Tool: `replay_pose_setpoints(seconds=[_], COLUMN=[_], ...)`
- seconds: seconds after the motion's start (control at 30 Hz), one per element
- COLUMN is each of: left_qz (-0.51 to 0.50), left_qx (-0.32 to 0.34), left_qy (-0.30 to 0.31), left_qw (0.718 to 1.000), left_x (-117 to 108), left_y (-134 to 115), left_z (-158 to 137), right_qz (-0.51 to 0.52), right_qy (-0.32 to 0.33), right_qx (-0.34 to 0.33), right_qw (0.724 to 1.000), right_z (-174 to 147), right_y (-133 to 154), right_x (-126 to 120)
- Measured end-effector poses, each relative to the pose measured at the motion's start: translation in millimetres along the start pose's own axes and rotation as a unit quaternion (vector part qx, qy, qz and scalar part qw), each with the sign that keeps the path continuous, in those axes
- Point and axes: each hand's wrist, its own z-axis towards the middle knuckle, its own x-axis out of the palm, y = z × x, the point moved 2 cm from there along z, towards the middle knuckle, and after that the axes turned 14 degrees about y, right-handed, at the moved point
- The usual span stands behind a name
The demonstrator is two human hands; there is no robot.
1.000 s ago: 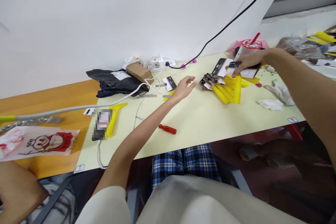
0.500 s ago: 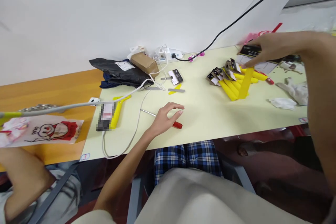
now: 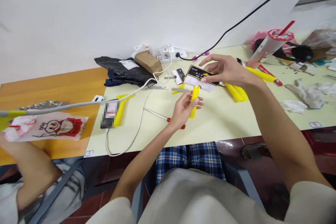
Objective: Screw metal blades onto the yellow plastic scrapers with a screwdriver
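My left hand (image 3: pixel 185 108) is wrapped around the yellow handle (image 3: pixel 194 102) of a tool, held above the table. A black and white printed card (image 3: pixel 202 77) sits at the handle's upper end and hides whatever is beneath it. My right hand (image 3: pixel 225 70) grips this card, thumb on the near side and fingers behind. Under my left wrist lies a screwdriver with a red handle (image 3: pixel 183 126) and a thin metal shaft. More yellow handles (image 3: pixel 235 92) lie in a pile beneath my right forearm, partly covered.
Behind my hands are a small card (image 3: pixel 179 76), a grey metal strip (image 3: pixel 180 90), a black plastic bag (image 3: pixel 123 71) and a power strip (image 3: pixel 173 54). A drink cup (image 3: pixel 270 47) and crumpled tissues (image 3: pixel 304 94) stand to the right. A white cable (image 3: pixel 135 133) loops at left. Another person's arm (image 3: pixel 34 171) is far left.
My right hand has come left from the pile, bringing a yellow-handled tool with its card. My left hand has lifted from beside the screwdriver and closed around the handle.
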Motion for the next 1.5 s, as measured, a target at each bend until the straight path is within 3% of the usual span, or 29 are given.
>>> replay_pose_setpoints(seconds=[0.2, 0.33, 0.47, 0.63, 0.77, 0.9, 1.0, 1.13, 1.27, 1.37, 1.5], left_qz=[-0.037, -0.027, 0.025, 0.037, 0.061, 0.073, 0.071, 0.009, -0.065, -0.067, -0.054], left_qx=[0.030, 0.045, 0.051, 0.079, 0.086, 0.119, 0.138, 0.073, -0.052, -0.085, -0.137], left_qy=[-0.039, -0.045, -0.039, -0.046, -0.074, -0.058, -0.046, -0.035, 0.011, 0.027, 0.021], left_qw=[0.998, 0.998, 0.998, 0.995, 0.992, 0.989, 0.987, 0.997, 0.997, 0.994, 0.989], left_x=[-10.8, -18.0, -26.5, -36.4, -41.2, -42.8, -40.9, -38.2, -46.4, -60.1, -74.9], left_y=[3.6, 2.7, -2.8, -3.4, -3.4, -11.6, -20.6, -22.2, -10.5, -4.2, 1.1], left_z=[-0.3, 0.0, -1.8, 4.1, 9.2, 11.0, 11.9, 12.6, 8.0, 2.8, 0.1], right_qz=[0.147, 0.097, 0.010, -0.039, -0.035, -0.042, -0.069, -0.096, 0.030, 0.133, 0.160], right_qy=[0.006, -0.014, -0.034, -0.084, -0.074, -0.069, -0.062, -0.070, -0.052, -0.078, -0.112], right_qx=[-0.092, -0.131, -0.170, -0.147, -0.119, -0.146, -0.121, -0.106, -0.052, 0.001, 0.050], right_qw=[0.985, 0.986, 0.985, 0.985, 0.989, 0.986, 0.988, 0.987, 0.997, 0.988, 0.979], right_z=[-1.7, -3.8, -13.2, -25.6, -29.2, -32.6, -34.4, -28.2, -11.1, 3.3, 25.1], right_y=[-27.1, -30.0, -14.5, 9.1, 14.8, 17.9, 23.7, 26.2, -1.4, -34.6, -66.7], right_x=[53.2, 76.1, 79.3, 73.9, 72.8, 70.3, 66.9, 56.9, 52.4, 64.7, 88.7])
